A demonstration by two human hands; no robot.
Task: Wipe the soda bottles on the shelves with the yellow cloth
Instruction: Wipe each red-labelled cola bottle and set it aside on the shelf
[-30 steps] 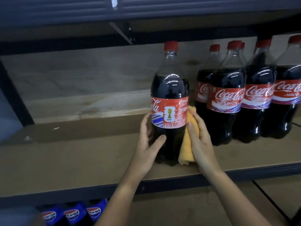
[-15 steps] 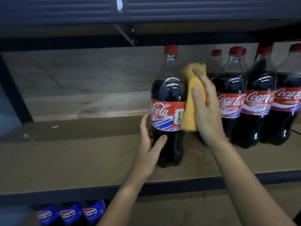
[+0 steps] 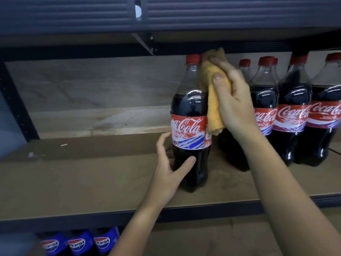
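- While standing upright near the front edge of the brown shelf board [image 3: 92,182], Coca-Cola bottle [image 3: 190,126] gripped low on its dark body by left hand [image 3: 169,174]: thumb laid across the front below the label, fingers [image 3: 162,143] curled round the left side.
- Pressed against the bottle's right shoulder and neck, yellow cloth [image 3: 214,100], bunched into a long fold, top end level with the red cap [image 3: 193,59], bottom end hanging beside the label's upper edge.
- Clamped round that cloth, right hand [image 3: 234,100]: thumb on the front of the fold, fingers wrapped behind it, out of sight.
- Just right of the held bottle, row of Coca-Cola bottles [image 3: 295,115], upright, red-capped, packed touching one another; nearest ones partly hidden behind the right hand and forearm.
- Left of the held bottle, bare board with a small white speck [image 3: 64,145] and a pale wooden back panel [image 3: 92,93].
- Overhead, dark ribbed panel [image 3: 73,13] and a metal bracket [image 3: 144,43] under the upper shelf.
- Below, on the lower shelf at the left, three blue-labelled Pepsi bottles [image 3: 81,243], tops only, blurred.
- Dark metal upright [image 3: 18,108] slanting down the left edge.
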